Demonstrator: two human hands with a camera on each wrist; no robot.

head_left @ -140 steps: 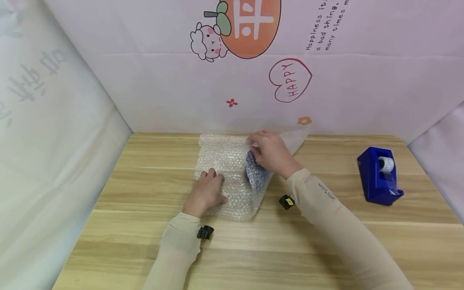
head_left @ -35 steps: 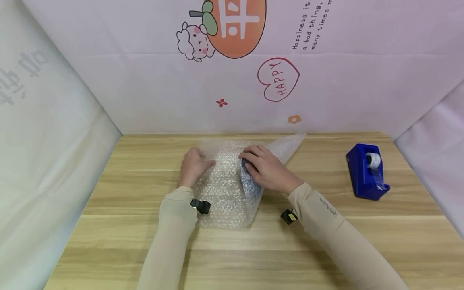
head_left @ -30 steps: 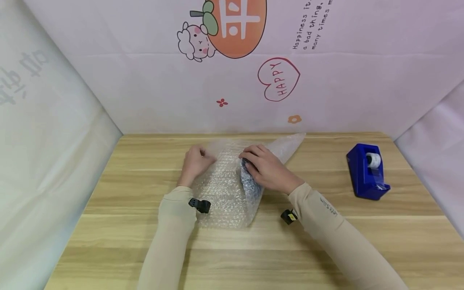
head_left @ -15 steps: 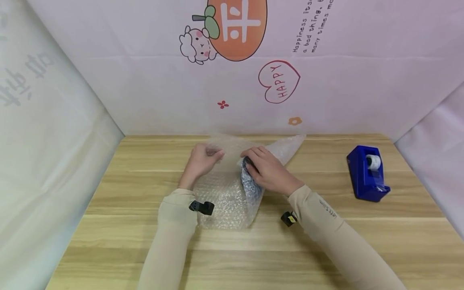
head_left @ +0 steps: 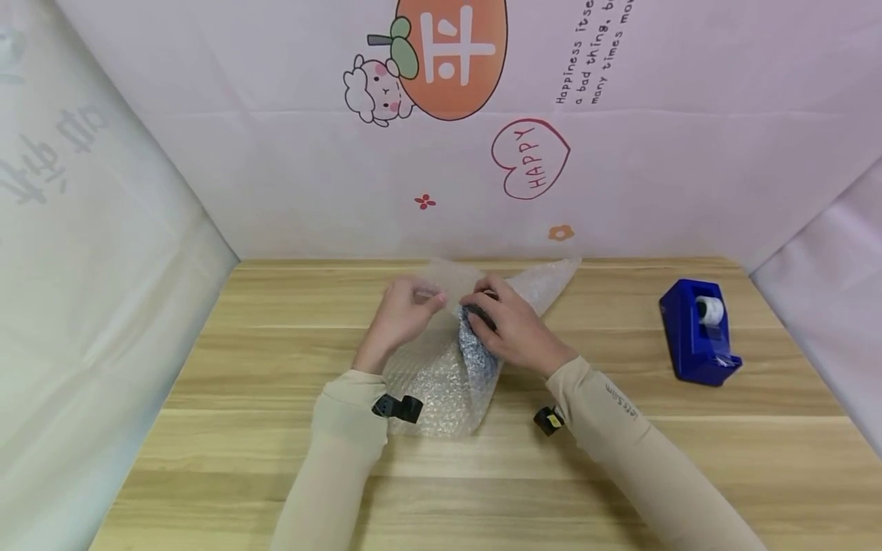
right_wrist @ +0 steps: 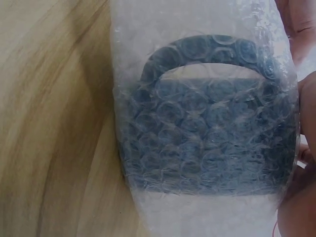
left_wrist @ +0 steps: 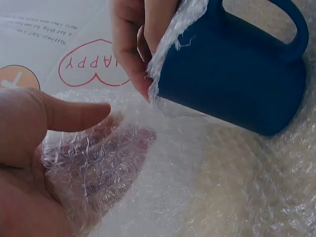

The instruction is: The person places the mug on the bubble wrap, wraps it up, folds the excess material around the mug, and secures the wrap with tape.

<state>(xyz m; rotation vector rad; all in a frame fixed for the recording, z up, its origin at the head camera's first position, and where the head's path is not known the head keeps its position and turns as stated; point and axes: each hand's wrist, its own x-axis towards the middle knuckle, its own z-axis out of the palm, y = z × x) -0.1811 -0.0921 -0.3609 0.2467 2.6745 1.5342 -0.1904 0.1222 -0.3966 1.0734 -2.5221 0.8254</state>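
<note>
A blue mug [left_wrist: 232,74] lies on its side on a sheet of bubble wrap [head_left: 434,394], part of which is folded over it. Through that layer the mug's handle [right_wrist: 210,49] shows in the right wrist view. My right hand [head_left: 513,325] grips the mug's rim end together with the wrap there. Left of the mug, my left hand [head_left: 406,312] holds up the wrap's far left part. In the left wrist view its fingers are behind the clear sheet, and the thumb [left_wrist: 79,114] is on the near side.
A blue tape dispenser [head_left: 692,337] with a white roll stands at the right of the wooden table [head_left: 276,451]. A printed white cloth [head_left: 310,176] rises along the table's back edge, with more cloth at both sides. A pointed wrap corner [head_left: 554,279] sticks out behind the right hand.
My left hand has gone from lying on the wrap to lifting its far left part and bringing it right, towards the mug. My right hand has stayed at the mug.
</note>
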